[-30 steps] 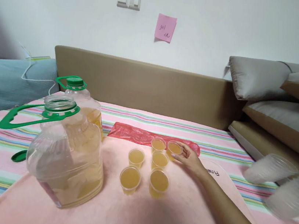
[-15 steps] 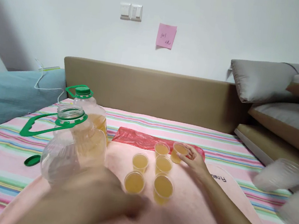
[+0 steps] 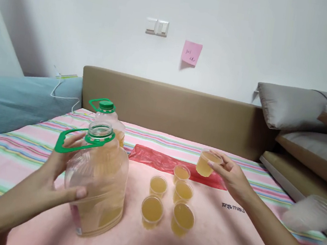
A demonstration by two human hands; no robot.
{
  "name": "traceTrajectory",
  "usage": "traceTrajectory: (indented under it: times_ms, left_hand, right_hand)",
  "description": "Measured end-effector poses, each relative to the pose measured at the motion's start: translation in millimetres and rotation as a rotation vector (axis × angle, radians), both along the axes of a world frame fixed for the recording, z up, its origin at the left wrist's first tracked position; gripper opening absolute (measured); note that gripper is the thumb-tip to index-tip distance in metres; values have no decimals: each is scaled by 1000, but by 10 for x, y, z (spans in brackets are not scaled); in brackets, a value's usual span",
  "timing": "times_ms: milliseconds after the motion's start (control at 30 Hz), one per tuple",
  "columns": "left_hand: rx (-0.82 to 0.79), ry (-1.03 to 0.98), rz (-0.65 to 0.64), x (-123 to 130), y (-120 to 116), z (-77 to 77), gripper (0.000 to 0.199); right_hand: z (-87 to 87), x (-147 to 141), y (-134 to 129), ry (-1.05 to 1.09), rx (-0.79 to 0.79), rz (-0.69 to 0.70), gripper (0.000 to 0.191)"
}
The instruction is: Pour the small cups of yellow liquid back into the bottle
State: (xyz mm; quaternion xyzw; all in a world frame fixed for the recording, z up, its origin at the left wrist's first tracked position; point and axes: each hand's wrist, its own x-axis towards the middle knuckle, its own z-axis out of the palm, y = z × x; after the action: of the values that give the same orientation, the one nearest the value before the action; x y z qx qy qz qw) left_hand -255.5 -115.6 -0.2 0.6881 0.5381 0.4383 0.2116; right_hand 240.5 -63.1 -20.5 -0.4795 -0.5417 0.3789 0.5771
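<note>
My left hand (image 3: 54, 176) grips the side of a big clear jug (image 3: 102, 187) with a green handle and no cap, partly full of yellow liquid, standing upright on a pink cloth (image 3: 211, 234). My right hand (image 3: 231, 176) holds a small clear cup of yellow liquid (image 3: 205, 163) lifted above the cloth. Several more filled cups (image 3: 170, 200) stand on the cloth between the jug and my right hand.
A second jug with a green cap (image 3: 108, 116) stands behind the first. A red plastic bag (image 3: 158, 160) lies beyond the cups. Empty clear cups (image 3: 311, 214) lie at the right. A striped sheet (image 3: 10, 149), brown headboard (image 3: 183, 109) and grey cushions (image 3: 290, 106) surround the cloth.
My left hand came into view and took hold of the open jug. My right hand lifted one filled cup off the cloth and moved it up and to the right.
</note>
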Motion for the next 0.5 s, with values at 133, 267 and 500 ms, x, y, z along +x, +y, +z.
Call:
traceTrajectory:
  times_ms: [133, 267, 500]
  left_hand:
    - [-33, 93, -93, 74, -93, -3, 105]
    - [5, 30, -172, 200, -115, 60, 101]
    - [84, -44, -252, 479, -135, 126, 92]
  right_hand:
    - [328, -196, -64, -11, 12, 75, 61]
    - [600, -471, -155, -19, 22, 151, 59]
    - [878, -951, -210, 12, 36, 263, 52]
